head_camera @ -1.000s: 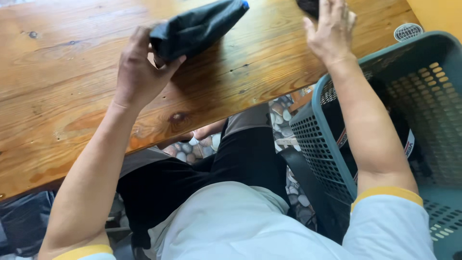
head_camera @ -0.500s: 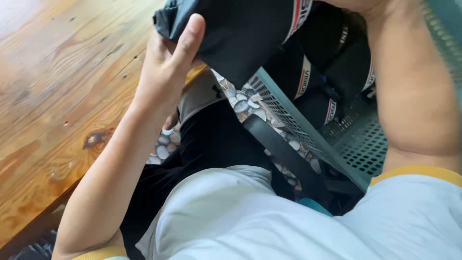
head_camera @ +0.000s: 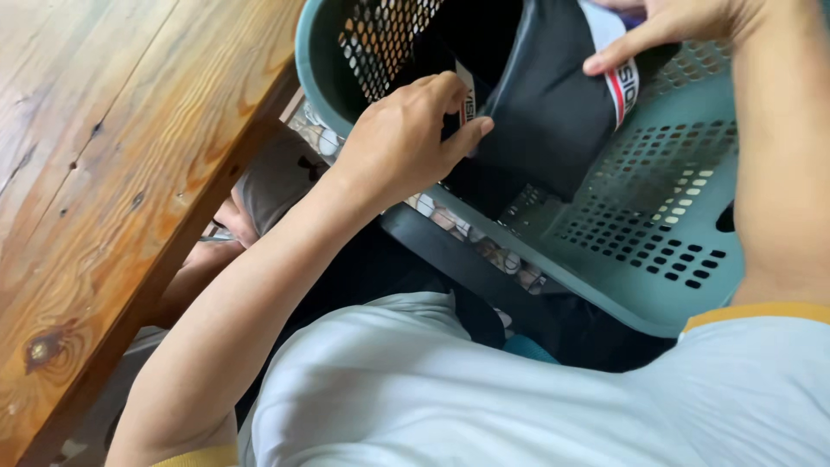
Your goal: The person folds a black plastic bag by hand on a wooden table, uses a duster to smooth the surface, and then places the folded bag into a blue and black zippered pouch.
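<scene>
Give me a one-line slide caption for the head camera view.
Both hands, left hand and right hand, hold a dark garment over a teal laundry basket.

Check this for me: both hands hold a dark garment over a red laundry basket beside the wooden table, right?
Not quite. The basket is teal green, not red, as the head view shows. The rest stands: the left hand and right hand hold the dark garment over it, beside the wooden table.

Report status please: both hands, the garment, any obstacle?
Left hand pinching dark garment. Right hand gripping its striped waistband. Garment over green basket. Nothing in the way.
</scene>
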